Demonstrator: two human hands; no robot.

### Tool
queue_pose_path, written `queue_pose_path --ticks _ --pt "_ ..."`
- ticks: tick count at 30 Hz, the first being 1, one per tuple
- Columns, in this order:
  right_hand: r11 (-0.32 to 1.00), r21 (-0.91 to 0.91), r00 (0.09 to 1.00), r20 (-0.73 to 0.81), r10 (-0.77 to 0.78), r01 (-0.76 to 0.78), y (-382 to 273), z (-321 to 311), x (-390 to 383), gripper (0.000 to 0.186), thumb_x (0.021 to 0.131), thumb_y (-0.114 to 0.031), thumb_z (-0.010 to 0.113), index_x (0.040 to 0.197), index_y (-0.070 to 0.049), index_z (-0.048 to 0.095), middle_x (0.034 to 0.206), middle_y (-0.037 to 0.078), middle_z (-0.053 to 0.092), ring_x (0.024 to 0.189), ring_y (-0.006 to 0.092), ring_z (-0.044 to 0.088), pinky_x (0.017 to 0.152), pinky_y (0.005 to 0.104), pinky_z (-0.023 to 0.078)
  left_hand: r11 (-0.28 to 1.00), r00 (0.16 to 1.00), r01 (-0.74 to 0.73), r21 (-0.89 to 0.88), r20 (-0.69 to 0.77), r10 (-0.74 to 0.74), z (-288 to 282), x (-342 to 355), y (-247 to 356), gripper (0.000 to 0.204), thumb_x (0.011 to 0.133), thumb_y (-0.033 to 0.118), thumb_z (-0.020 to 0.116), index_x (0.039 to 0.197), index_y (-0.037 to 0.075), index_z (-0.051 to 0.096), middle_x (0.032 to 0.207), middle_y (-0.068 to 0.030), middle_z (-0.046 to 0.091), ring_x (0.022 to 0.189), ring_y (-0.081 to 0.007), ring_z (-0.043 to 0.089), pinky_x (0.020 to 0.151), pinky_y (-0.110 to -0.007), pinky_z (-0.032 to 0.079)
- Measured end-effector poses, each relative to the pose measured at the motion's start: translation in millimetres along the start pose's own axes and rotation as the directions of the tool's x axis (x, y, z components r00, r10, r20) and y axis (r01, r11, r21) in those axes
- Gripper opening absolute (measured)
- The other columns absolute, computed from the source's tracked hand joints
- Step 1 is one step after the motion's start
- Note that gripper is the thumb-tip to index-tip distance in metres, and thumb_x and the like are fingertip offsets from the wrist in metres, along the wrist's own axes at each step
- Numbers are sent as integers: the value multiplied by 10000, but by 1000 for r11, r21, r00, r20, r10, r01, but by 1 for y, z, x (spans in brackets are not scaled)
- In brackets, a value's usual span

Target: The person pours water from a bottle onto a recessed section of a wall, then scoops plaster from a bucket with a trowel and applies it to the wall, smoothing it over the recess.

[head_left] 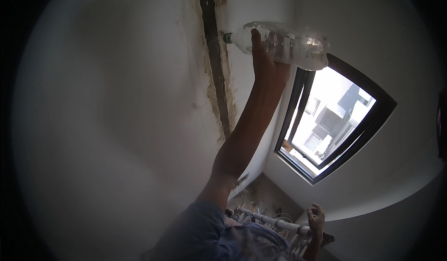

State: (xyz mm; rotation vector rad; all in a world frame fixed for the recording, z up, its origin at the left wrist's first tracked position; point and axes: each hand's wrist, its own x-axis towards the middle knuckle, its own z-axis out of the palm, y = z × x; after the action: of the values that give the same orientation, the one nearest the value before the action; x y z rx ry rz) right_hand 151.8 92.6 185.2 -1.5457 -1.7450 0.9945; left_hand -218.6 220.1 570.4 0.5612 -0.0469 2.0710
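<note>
The clear plastic bottle [302, 51] is up high, lying almost level in front of the wall [116, 121], its green cap [227, 38] facing the dark groove [215, 51] that runs down the white surface. The left hand [267, 63] is closed around the bottle's side, thumb on the near face and fingers wrapped behind. Faint streaks (probably water, though too fine to be sure) show between cap and groove. To do this well, I would hold the cap near the groove without touching it, squeeze gently and evenly, and work along its length so the ragged edges get as much as the middle. The right hand [317, 219] is loosely curled and appears to have hold of nothing, beside what looks like a ladder [274, 222]; I cannot tell whether they touch. With the other arm stretched so high, a firm grip there would steady things.
</note>
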Motion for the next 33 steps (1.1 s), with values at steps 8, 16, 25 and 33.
queue_pose_path --ticks 8,16,25,33 --pt "999 -26 1000 -5 26 -26 4 2 -3 315 834 -172 635 1113 -31 598 897 143 667 851 244 659 735 371 548 996 988 28 87 -153 -15 -44 -44 -13 627 931 445 490 1386 78 264 1309 -152 376 1230 -294 416 1047 -468 368" --pt "997 -53 994 -92 57 -62 17 -23 -11 324 849 -169 621 1136 -23 585 891 155 660 834 236 654 717 356 538 986 990 101 130 -116 -86 -120 -74 -28 532 948 392 494 1307 23 360 1226 -142 459 1150 -286 490 1006 -461 417" --pt "994 -15 972 -209 105 -110 13 -55 -26 328 875 -177 586 1155 -6 565 884 130 635 844 207 620 742 356 513 979 931 186 80 -334 -150 -150 -120 -40 516 931 383 535 1317 82 372 1237 -129 454 1165 -295 484 993 -534 407" --pt "976 -125 934 -334 128 -179 45 -95 -32 333 897 -211 561 1149 7 554 859 83 594 804 151 561 744 309 475 950 859 276 145 -481 -176 -204 -172 -56 621 917 402 552 1381 108 261 1291 -121 427 1215 -287 451 1011 -568 357"
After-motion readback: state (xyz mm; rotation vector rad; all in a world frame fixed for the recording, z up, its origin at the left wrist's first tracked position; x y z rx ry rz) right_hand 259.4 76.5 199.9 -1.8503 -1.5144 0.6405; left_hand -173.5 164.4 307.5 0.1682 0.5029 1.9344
